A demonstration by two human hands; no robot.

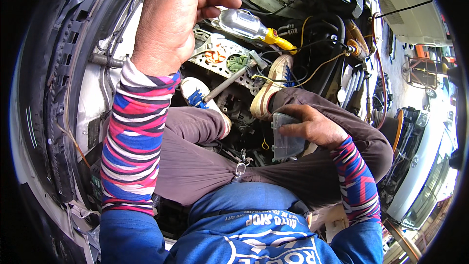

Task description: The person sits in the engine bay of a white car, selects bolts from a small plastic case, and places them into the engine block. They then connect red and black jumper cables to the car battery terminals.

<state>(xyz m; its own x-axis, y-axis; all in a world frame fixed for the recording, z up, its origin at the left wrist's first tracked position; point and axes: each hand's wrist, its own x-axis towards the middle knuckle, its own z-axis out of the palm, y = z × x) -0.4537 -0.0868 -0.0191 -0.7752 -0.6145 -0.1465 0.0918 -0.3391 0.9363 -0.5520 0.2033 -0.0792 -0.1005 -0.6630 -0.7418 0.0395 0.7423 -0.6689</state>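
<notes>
My left hand (171, 17) is raised over the engine bay at the upper left, its fingers stretched out to the right and apart, with nothing seen in them. My right hand (312, 126) grips a clear plastic case (287, 147) above my right leg; what is inside cannot be made out. Beyond my shoes lies a metal engine block face (222, 51) with round bores; orange cloth (214, 57) and green cloth (236, 62) sit in two of them. A metal bar tool (227, 86) rests slantwise between my shoes, its head on the block's edge.
A caged work lamp (242, 23) with a yellow handle (279, 40) lies beyond the block, its cord running right. My white shoes (274, 80) stand inside the bay. Hoses and wires (337, 32) crowd the right side. A white vehicle (420, 166) stands outside at right.
</notes>
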